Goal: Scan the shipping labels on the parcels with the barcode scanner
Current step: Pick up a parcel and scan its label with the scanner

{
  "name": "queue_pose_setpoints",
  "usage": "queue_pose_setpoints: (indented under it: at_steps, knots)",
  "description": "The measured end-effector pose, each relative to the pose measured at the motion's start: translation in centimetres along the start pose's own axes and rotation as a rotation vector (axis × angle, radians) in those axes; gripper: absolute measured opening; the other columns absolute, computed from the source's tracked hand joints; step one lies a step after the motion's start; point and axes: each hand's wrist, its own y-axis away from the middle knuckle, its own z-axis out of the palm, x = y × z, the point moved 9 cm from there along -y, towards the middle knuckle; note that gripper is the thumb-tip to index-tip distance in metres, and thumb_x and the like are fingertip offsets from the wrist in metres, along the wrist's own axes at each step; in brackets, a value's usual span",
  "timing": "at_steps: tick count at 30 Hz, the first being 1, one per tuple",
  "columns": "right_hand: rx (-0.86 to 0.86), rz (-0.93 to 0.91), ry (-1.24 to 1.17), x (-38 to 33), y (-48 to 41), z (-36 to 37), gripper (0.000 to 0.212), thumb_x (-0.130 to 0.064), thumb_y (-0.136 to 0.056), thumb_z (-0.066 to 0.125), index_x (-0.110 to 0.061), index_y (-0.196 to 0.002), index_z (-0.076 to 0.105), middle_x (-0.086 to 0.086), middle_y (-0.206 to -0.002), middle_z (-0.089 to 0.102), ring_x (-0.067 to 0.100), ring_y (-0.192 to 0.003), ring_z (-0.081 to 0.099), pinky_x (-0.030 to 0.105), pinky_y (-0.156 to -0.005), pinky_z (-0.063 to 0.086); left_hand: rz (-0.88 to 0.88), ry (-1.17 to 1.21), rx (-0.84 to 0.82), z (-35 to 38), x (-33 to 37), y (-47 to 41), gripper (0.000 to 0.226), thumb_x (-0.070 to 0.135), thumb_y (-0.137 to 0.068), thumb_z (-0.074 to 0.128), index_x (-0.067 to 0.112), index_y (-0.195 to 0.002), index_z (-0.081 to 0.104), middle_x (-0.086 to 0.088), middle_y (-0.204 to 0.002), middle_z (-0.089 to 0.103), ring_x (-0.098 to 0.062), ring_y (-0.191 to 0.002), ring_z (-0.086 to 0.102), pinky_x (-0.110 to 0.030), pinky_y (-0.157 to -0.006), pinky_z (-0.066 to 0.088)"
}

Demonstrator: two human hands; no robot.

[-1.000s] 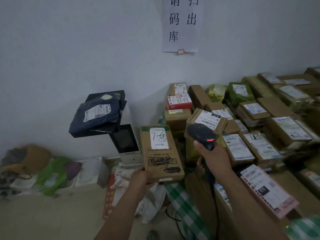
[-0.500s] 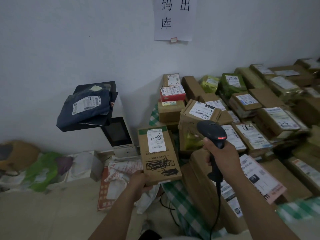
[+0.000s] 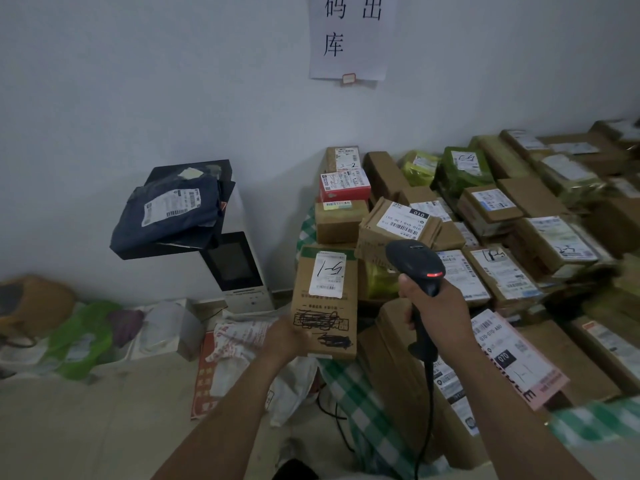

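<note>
green-checked tablecloth (image 3: 348, 388) bears crowded cardboard parcels (image 3: 571, 358); bags (image 3: 83, 336) lie on the floor (image 3: 86, 431).

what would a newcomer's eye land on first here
The flat cardboard parcel held up mid-frame by the left hand, and the black barcode scanner with a red light in the right hand beside it. To the right spreads a heap of labelled parcels; at left a dark blue mailer lies on a white machine.

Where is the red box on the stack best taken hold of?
Take the red box by its short ends, from above: it lies flat atop a brown carton, the left end is free, the right seems just clear, and its top label stays uncovered.
</note>
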Motion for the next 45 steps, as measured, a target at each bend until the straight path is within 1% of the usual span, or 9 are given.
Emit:
queue_pose_setpoints:
  at_steps: [3,9,12,17,23,27,33,41,45]
  knots:
    - [0.052,0.011,-0.026,-0.1,-0.5,-1.5,0.033,-0.039,-0.088,0.07,-0.007,-0.086,0.063,0.006,-0.05,0.063,0.018,-0.043,0.059,0.032,-0.051,0.052,0.133,0.033,0.18,-2.4,3.4,-1.1,0.014,0.022,-0.098,0.056,0.019,-0.109,0.065,0.0,-0.11,0.068,-0.016,-0.1,0.065,-0.021,-0.075,0.047]
    - [0.193,0.024,-0.122,-0.1,-3.1,-4.4,0.023,-0.042,-0.089,0.068,-0.024,-0.078,0.059,-0.006,-0.047,0.061,0.003,-0.042,0.057,0.023,-0.042,0.045,0.227,0.268,0.192,-4.3,13.3,-4.8,0.055,0.056,-0.099,0.041,0.027,-0.146,0.044,0.003,-0.143,0.054,-0.019,-0.13,0.051,-0.046,-0.107,0.045]
    - [0.138,0.12,-0.209,0.4,-4.6,-4.4,0.02,-0.044,-0.086,0.071,-0.026,-0.083,0.062,0.0,-0.063,0.067,0.019,-0.061,0.065,0.03,-0.058,0.052,0.179,0.448,0.056,-3.6,16.7,-6.5,0.06,0.064,-0.097,0.037,0.029,-0.144,0.046,0.004,-0.138,0.056,-0.021,-0.128,0.052,-0.037,-0.099,0.044]
    - [-0.08,0.205,-0.295,0.6,-4.6,-2.0,0.051,-0.057,-0.069,0.074,-0.011,-0.09,0.064,0.014,-0.061,0.069,0.023,-0.048,0.065,0.028,-0.049,0.053,-0.02,0.669,-0.156,-0.7,17.2,-7.0,0.064,0.056,-0.094,0.053,0.024,-0.148,0.038,-0.002,-0.143,0.048,-0.028,-0.132,0.046,-0.046,-0.107,0.04]
    - [-0.146,0.131,-0.351,-0.9,-3.9,-0.2,0.063,-0.059,-0.061,0.073,-0.012,-0.103,0.063,0.015,-0.061,0.069,0.021,-0.049,0.064,0.026,-0.049,0.053,-0.053,1.092,-0.03,-1.2,13.8,-6.2,0.056,0.038,-0.087,0.072,0.023,-0.135,0.046,-0.002,-0.121,0.065,-0.02,-0.11,0.065,-0.038,-0.094,0.056]
    - [-0.174,0.132,-0.278,-1.6,-3.8,2.6,0.037,-0.044,-0.085,0.07,-0.011,-0.101,0.063,0.009,-0.059,0.069,0.017,-0.048,0.063,0.023,-0.047,0.051,-0.097,1.045,0.178,-3.7,9.2,-5.2,0.053,0.039,-0.086,0.072,0.024,-0.129,0.046,-0.003,-0.112,0.068,-0.02,-0.093,0.072,-0.041,-0.083,0.06]
    - [-0.167,0.19,-0.158,-1.2,-4.7,6.6,0.033,-0.04,-0.089,0.069,-0.007,-0.094,0.063,0.001,-0.054,0.064,0.01,-0.042,0.058,0.019,-0.042,0.047,-0.226,0.934,0.2,-4.3,4.4,-4.0,0.053,0.036,-0.09,0.069,0.009,-0.132,0.051,-0.012,-0.118,0.067,-0.03,-0.104,0.067,-0.053,-0.094,0.054]
    - [-0.108,0.195,-0.125,-2.1,-8.5,9.4,0.037,-0.039,-0.087,0.072,-0.003,-0.084,0.063,0.008,-0.058,0.064,0.014,-0.042,0.057,0.022,-0.042,0.046,-0.305,0.629,0.123,-5.2,1.7,-6.6,0.019,0.038,-0.089,0.069,0.02,-0.083,0.066,0.007,-0.077,0.067,-0.01,-0.071,0.063,-0.023,-0.052,0.044]
    - [-0.027,0.226,-0.112,-2.6,-11.5,9.5,0.035,-0.039,-0.086,0.072,-0.005,-0.083,0.064,0.004,-0.058,0.064,0.014,-0.043,0.058,0.021,-0.041,0.046,-0.147,0.485,0.113,-8.3,3.6,-11.0,0.019,0.037,-0.088,0.072,0.028,-0.086,0.054,0.012,-0.081,0.063,-0.01,-0.077,0.064,-0.029,-0.065,0.055]
